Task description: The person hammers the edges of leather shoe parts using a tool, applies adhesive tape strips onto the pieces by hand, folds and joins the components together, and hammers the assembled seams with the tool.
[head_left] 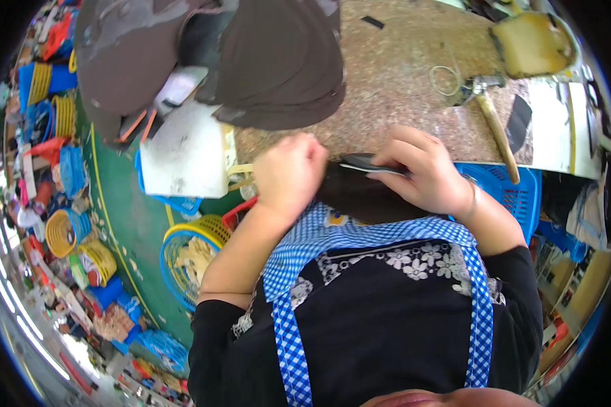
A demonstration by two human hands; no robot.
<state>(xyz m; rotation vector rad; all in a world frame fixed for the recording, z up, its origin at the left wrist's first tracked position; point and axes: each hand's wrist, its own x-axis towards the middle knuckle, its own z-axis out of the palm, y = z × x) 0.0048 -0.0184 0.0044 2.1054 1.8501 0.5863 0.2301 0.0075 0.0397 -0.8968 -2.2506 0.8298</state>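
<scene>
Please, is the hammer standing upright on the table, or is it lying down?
Lying down: the hammer is stretched along the table, and its wooden handle reaches past the front edge.

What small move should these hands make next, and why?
Probably bring the left hand across to steady the thin dark piece, since only the right hand seems to pinch it, while the left sits curled, apart from it.
</scene>
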